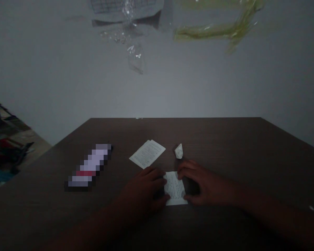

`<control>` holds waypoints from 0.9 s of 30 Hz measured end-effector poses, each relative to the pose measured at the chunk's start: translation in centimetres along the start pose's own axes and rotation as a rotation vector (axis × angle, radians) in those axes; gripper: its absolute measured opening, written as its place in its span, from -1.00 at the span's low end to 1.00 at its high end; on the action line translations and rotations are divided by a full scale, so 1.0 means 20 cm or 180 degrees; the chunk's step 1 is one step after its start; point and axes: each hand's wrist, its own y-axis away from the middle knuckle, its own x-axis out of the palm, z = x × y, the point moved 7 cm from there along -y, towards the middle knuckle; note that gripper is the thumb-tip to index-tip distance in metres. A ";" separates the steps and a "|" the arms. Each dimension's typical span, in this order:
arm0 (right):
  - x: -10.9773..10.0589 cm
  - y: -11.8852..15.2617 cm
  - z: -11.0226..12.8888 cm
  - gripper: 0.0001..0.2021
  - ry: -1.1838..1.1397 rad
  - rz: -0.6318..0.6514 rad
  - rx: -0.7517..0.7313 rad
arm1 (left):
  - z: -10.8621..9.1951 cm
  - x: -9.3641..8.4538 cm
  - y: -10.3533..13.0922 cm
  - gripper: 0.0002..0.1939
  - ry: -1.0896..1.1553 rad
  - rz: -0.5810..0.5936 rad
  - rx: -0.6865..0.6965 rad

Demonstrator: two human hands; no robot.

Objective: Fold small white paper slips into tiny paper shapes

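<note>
A small printed sheet of paper [174, 188] lies on the dark tabletop between my two hands. My left hand [149, 190] is closed on its left edge, thumb near the lower corner and fingers further up. On the right side, my right hand [199, 183] grips the same sheet, with fingertips at the upper corner and the thumb at the lower one. Just beyond my right fingers stands a small folded white paper piece [179, 151]. Ahead of my left hand rests a small stack of printed paper sheets [148, 153].
A phone-like device [89, 167], its screen pixelated, lies at the left of the brown table [219, 139]. Behind the table rises a pale wall [157, 90] with yellow tape [211, 33] and clear tape [136, 57]. Dim red and blue items [5, 153] sit beyond the left edge.
</note>
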 end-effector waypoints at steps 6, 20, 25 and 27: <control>0.01 0.00 0.01 -0.42 0.0031 0.0124 0.0045 | 0.00 -0.01 0.01 -0.81 -0.0064 -0.0078 0.0038; -0.02 -0.06 -0.06 -0.90 0.0122 -0.0470 -0.0086 | 0.01 0.00 0.00 -0.75 -0.0060 0.0035 0.0028; -0.02 -0.10 -0.10 -0.88 0.0280 -0.0732 0.0072 | 0.01 0.00 0.00 -0.77 -0.0067 0.0011 0.0070; -0.02 -0.10 -0.11 -0.88 0.0325 -0.0765 0.0144 | 0.01 0.01 0.00 -0.77 -0.0051 -0.0001 0.0069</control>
